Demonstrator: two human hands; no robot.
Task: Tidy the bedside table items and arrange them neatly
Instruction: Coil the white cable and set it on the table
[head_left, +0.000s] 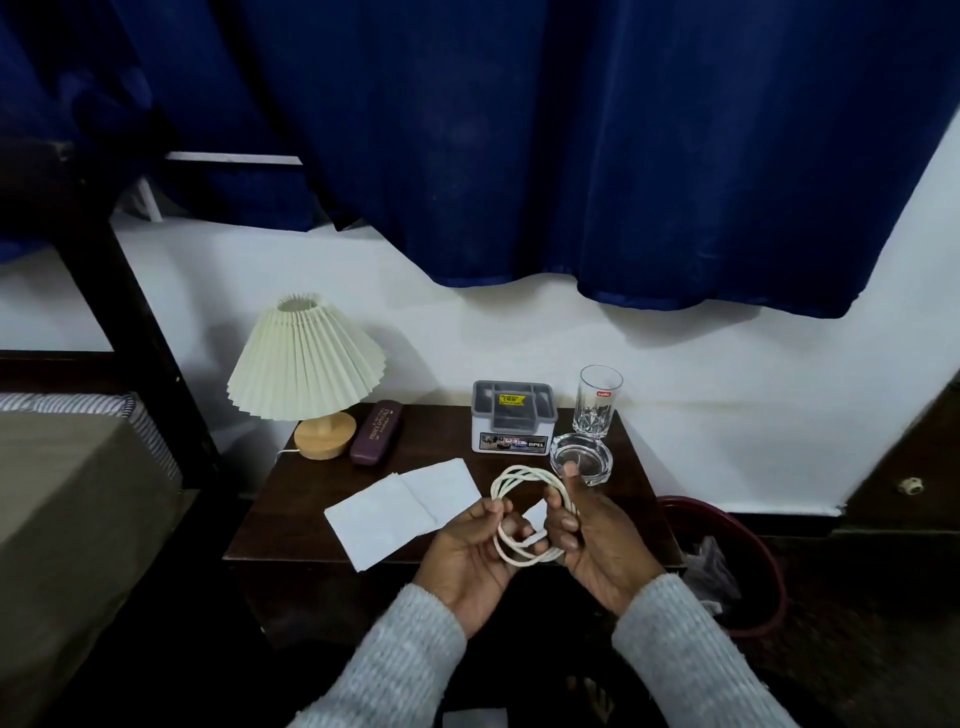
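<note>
White cable (521, 480) — coiled in loops — is gripped by both hands' fingers (503, 512); glass ashtray (582, 457) sits just beyond, paper sheets (395, 512) left on the table (291, 519).

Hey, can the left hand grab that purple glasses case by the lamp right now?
Probably not yet. The left hand is shut on the coiled white cable, shared with the right hand. The path to the glasses case looks free, over the white papers.
</note>
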